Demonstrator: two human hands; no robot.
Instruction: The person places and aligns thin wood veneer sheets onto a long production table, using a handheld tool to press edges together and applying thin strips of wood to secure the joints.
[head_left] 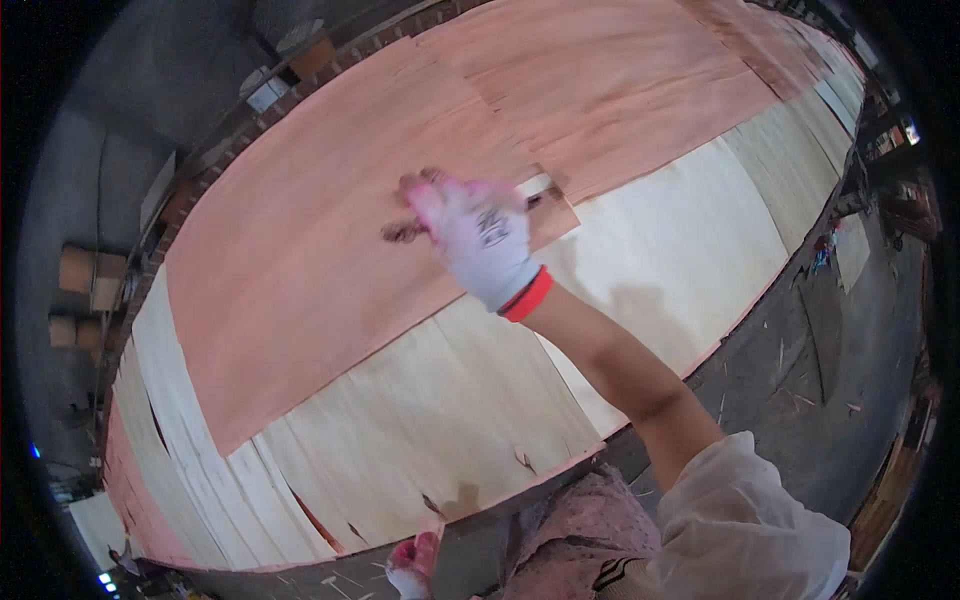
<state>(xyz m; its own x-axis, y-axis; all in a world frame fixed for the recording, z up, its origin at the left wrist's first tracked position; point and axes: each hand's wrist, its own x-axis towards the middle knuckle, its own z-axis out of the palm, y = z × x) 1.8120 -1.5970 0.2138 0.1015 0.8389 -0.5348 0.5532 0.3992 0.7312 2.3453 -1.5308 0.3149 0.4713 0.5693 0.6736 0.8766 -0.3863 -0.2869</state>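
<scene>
My right hand wears a white glove with pink-stained fingertips and a red cuff. It is stretched out over a broad pinkish-brown wood veneer sheet, fingers apart and smeared by motion, with nothing visible in them. Beside its wrist side lies a small brownish veneer piece, and a short whitish strip shows there, partly behind the glove. Down at the near edge, my left hand, in a stained glove, is closed on a thin pale strip, apparently veneer.
Pale veneer sheets show along the near side, with splits and dark knots near the edge. Another pinkish sheet covers the far side. Grey floor with scattered slivers lies at right. Cardboard boxes stand far left.
</scene>
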